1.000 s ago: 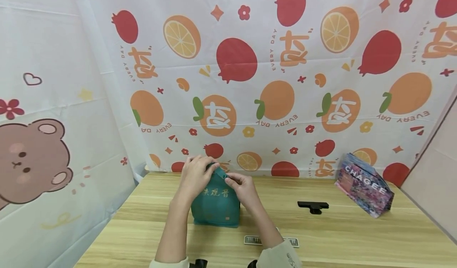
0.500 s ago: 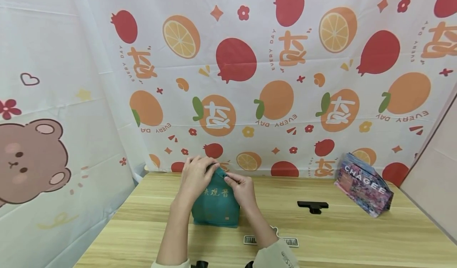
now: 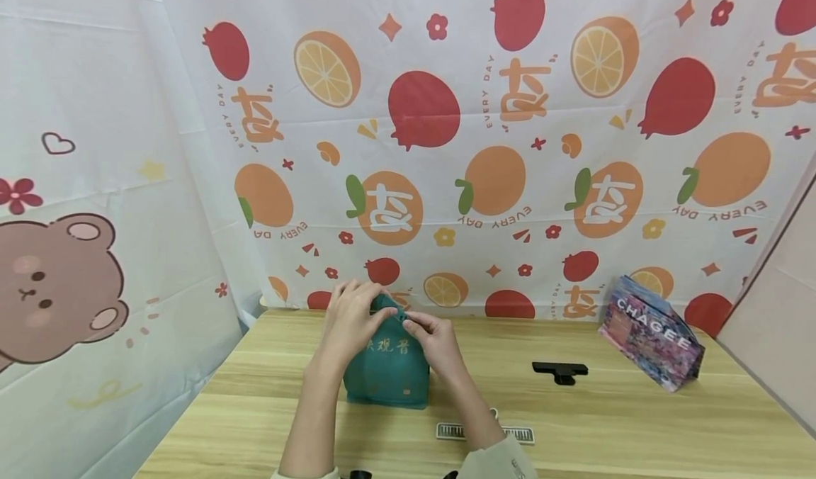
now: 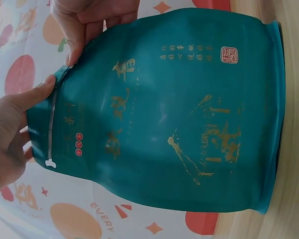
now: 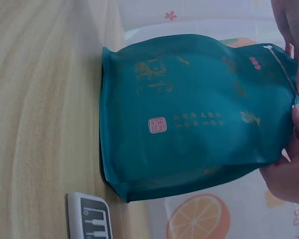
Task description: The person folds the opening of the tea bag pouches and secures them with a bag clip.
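A teal tea pouch with gold lettering stands upright on the table. In the wrist views a thin white strip with a knobbed end crosses the pouch just below its top edge. My left hand holds the top from the left, thumb in front and fingers behind. With thumb and index finger, my right hand pinches the top's right corner. The two thumb tips come close together at that corner. In the right wrist view, part of my right hand is cut off by the frame.
On the wooden table a black clip lies to the right of the pouch. A colourful CHAGEE bag leans farther right. A flat piano-key-patterned piece lies partly beneath my right forearm. Fruit-printed cloth hangs behind.
My left thumb has slid down and right along the pouch's top, toward the right hand's fingertips. Less of the top edge shows between the hands. The right hand stays almost in place.
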`<move>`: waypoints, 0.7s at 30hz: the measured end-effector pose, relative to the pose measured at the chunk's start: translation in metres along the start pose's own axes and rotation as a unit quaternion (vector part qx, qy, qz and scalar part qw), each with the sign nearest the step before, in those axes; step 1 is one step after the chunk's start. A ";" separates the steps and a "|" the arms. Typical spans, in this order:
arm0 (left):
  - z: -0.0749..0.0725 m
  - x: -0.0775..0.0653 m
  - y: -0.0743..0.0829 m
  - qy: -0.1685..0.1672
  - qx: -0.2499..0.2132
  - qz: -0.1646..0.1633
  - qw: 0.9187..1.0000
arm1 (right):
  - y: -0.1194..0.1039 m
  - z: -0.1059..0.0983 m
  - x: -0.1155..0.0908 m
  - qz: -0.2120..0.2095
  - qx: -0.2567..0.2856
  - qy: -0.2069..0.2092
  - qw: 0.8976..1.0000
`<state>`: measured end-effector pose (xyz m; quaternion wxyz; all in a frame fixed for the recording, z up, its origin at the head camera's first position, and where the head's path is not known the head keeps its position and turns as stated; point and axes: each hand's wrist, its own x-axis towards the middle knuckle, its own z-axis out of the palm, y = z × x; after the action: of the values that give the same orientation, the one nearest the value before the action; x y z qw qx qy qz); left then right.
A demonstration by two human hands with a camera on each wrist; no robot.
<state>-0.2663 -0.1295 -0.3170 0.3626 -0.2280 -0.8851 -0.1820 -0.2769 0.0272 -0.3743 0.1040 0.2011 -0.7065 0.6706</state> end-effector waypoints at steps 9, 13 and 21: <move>-0.001 -0.002 0.000 0.004 -0.004 -0.009 1.000 | 0.009 -0.011 0.001 0.040 -0.018 -0.039 0.998; -0.001 -0.002 0.000 0.000 -0.002 -0.009 1.000 | 0.012 -0.009 0.001 0.044 -0.018 -0.021 0.999; 0.001 -0.001 0.000 -0.004 0.000 -0.012 1.000 | -0.005 -0.007 -0.007 0.028 -0.016 -0.001 0.999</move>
<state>-0.2659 -0.1295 -0.3182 0.3573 -0.2178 -0.8891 -0.1853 -0.2695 0.0353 -0.3716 0.0875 0.1799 -0.7225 0.6618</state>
